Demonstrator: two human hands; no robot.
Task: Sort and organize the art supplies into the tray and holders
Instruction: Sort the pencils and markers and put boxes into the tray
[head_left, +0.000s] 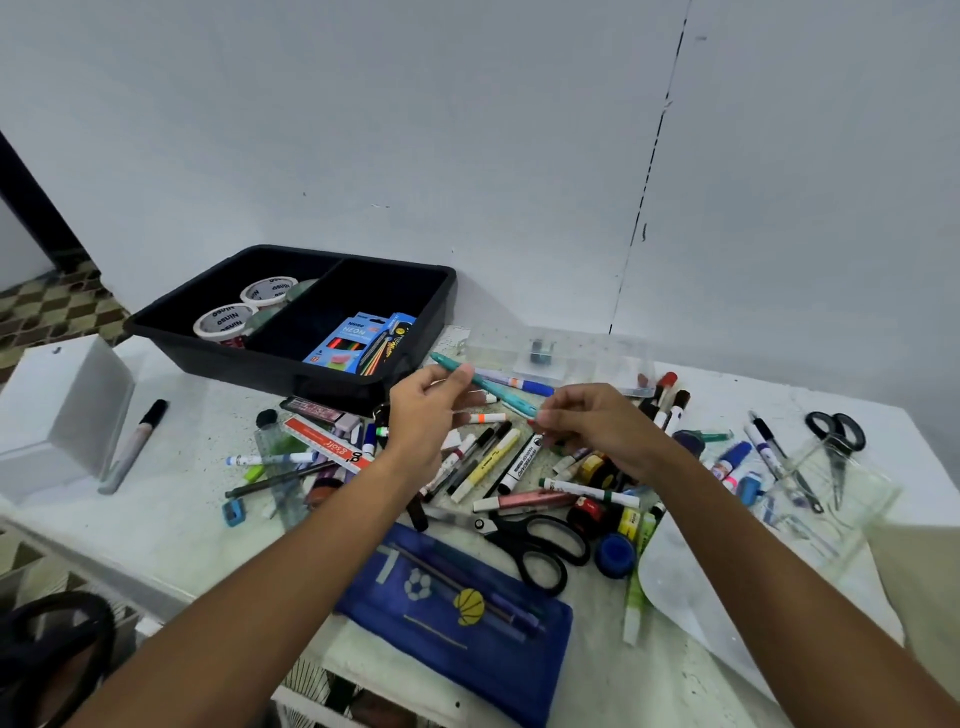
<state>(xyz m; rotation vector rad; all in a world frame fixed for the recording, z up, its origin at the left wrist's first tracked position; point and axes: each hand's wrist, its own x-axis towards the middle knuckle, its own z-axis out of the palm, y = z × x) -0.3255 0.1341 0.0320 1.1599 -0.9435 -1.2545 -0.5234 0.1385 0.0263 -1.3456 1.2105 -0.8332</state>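
We've got a teal pen (480, 382) pinched at both ends, left hand (431, 410) near the tip, right hand (597, 426) at the back, held over the pile just in front of the tray (291, 364). Grip's only fingertips, so it could slip back into the mess.

A teal pen (480, 383) slants between both hands, lifted above the heap of markers and pens (498, 462) beneath them. The black two-compartment tray (415, 332) sits just beyond the left hand; a clear acrylic holder (826, 488) stands right of the right hand.
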